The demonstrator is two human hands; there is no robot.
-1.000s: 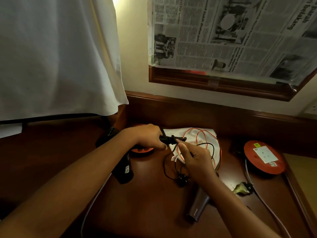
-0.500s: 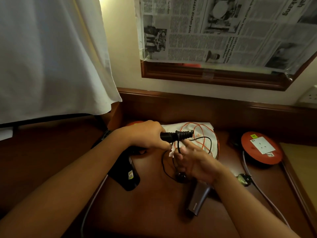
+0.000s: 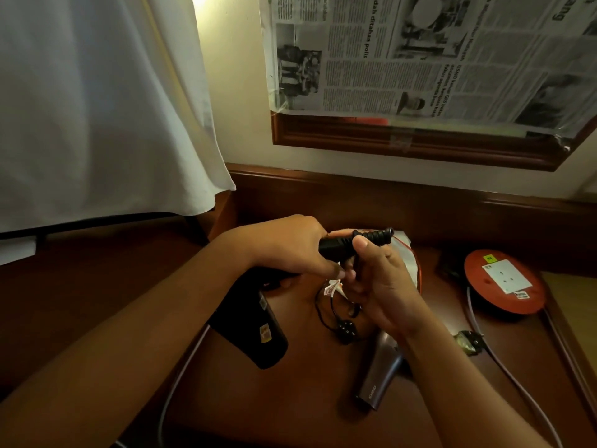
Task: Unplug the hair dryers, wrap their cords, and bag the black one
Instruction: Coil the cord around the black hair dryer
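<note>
- Black hair dryer (image 3: 255, 324) is off the socket as far as I can tell; its round plug (image 3: 346, 332) lies loose on the worktop (image 3: 290, 409), middle of the scene.
- Left hand (image 3: 290, 247) has its grip closed around the dryer's handle (image 3: 336, 245), body hanging down near-left.
- Right hand (image 3: 378, 286) is curled on the black cord (image 3: 326, 313) just under the handle's ribbed end, so I'd say wrapping is underway, with slack left to go.
- Grey hair dryer (image 3: 379, 373) lies near-right; can't tell if its cord is wrapped.
- Bagging not done: the white bag (image 3: 407, 253) sits behind the hands.
- Count: two dryers, one bag, one red socket reel (image 3: 504, 282), two hands.
</note>
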